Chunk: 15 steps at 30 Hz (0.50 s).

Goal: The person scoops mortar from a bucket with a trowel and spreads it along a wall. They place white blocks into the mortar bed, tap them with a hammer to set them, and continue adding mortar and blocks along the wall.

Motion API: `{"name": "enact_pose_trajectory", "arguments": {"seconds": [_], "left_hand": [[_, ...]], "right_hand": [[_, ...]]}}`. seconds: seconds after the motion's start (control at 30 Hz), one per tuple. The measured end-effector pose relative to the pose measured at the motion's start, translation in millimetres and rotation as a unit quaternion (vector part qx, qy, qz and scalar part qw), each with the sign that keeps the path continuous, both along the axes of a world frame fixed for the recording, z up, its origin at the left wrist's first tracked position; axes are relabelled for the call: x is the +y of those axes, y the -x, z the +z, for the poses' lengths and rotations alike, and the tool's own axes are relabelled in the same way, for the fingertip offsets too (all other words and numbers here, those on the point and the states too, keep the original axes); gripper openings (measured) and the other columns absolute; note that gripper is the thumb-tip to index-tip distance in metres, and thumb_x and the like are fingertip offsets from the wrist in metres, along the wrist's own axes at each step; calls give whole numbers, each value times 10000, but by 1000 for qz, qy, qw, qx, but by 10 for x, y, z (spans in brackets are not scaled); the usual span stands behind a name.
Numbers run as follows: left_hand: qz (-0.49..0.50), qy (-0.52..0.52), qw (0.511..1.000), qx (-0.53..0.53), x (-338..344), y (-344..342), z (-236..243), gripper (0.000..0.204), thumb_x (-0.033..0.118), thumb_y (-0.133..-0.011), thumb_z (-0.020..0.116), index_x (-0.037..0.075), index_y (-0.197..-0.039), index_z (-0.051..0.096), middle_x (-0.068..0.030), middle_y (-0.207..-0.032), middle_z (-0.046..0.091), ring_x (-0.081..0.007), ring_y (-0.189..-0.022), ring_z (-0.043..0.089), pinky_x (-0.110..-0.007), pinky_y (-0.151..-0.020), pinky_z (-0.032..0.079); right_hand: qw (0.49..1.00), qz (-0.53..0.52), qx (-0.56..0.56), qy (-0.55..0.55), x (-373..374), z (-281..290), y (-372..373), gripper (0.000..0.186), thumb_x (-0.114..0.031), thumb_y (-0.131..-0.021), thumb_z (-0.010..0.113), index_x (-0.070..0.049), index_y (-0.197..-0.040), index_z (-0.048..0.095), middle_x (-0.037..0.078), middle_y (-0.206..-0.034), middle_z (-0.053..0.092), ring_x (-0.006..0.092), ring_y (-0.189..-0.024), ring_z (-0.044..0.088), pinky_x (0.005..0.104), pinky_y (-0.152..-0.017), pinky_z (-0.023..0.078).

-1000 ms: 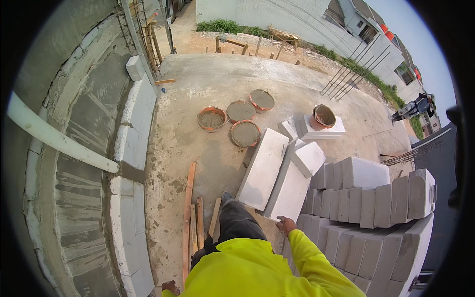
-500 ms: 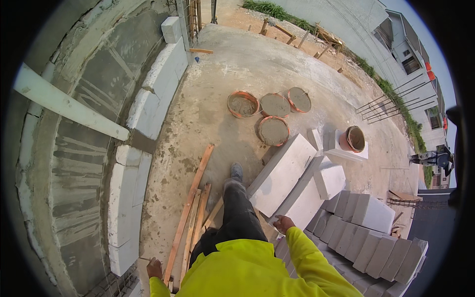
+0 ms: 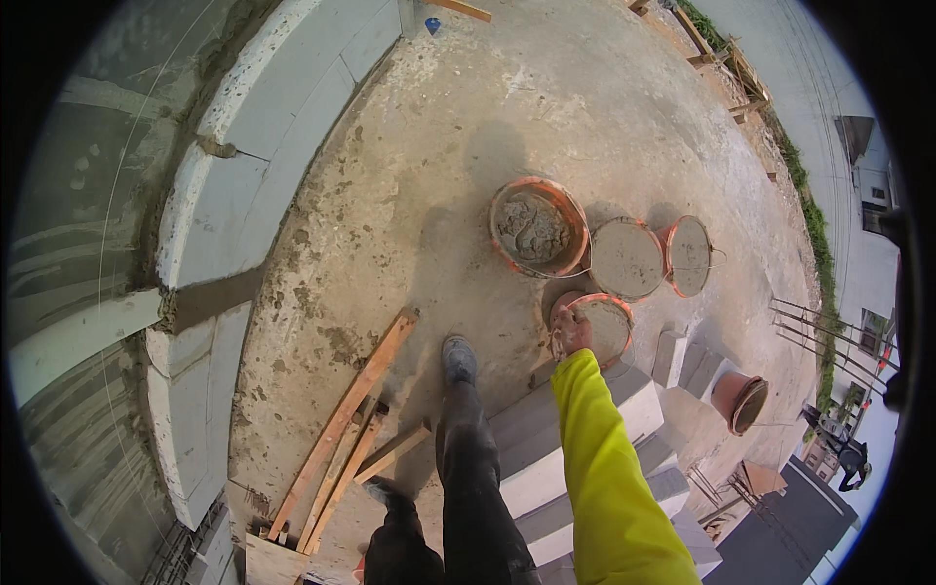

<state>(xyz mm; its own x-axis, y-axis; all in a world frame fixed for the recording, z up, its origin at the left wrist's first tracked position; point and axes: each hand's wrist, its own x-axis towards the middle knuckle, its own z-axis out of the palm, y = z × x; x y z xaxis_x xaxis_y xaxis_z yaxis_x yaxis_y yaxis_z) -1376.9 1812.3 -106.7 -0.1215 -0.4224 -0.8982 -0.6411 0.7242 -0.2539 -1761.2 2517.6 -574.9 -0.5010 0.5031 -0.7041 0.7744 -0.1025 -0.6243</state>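
Note:
My right hand point(image 3: 573, 333) reaches forward in a yellow sleeve and overlaps the left rim of the nearest orange bucket point(image 3: 609, 330), which is full of grey mortar. The hand is slightly smeared; whether it grips or touches anything I cannot tell. My left hand is out of view. Just beyond stands another orange bucket point(image 3: 536, 229), partly filled with lumpy wet mortar. To its right are a mortar-filled bucket point(image 3: 626, 258) with a smooth surface and a similar bucket point(image 3: 690, 255) with a wire handle.
White blocks point(image 3: 575, 439) lie beside my right arm. An orange bucket point(image 3: 741, 402) stands at their far end. Wooden planks point(image 3: 341, 419) lie left of my legs. A low block wall point(image 3: 263, 146) runs along the left. Rebar point(image 3: 829, 336) sticks out at the right.
I have moved forward toward the buckets. My right arm has stretched out from beside the blocks to the nearest bucket. My left hand has left the view.

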Motion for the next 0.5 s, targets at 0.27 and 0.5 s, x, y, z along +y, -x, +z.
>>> {"name": "enact_pose_trajectory", "arguments": {"seconds": [0.27, 0.5], "left_hand": [[197, 147, 969, -9, 628, -63, 26, 393, 237, -843, 658, -10, -1145, 703, -196, -964, 737, -282, -864, 713, -417, -769, 563], [178, 173, 968, 33, 1408, -669, -51, 402, 210, -791, 681, 19, -1140, 736, -244, -924, 744, -277, -836, 753, -385, -787, 591]], "right_hand": [[966, -259, 21, -1, 389, -626, 1120, 553, -426, -957, 657, 2, -1291, 552, 99, -1112, 598, 189, -878, 567, 327, -796, 502], [958, -236, 161, -16, -422, 340, 1551, 303, -368, -969, 665, -78, -926, 591, 8, -734, 476, 162, -602, 456, 300, -565, 415]]}}
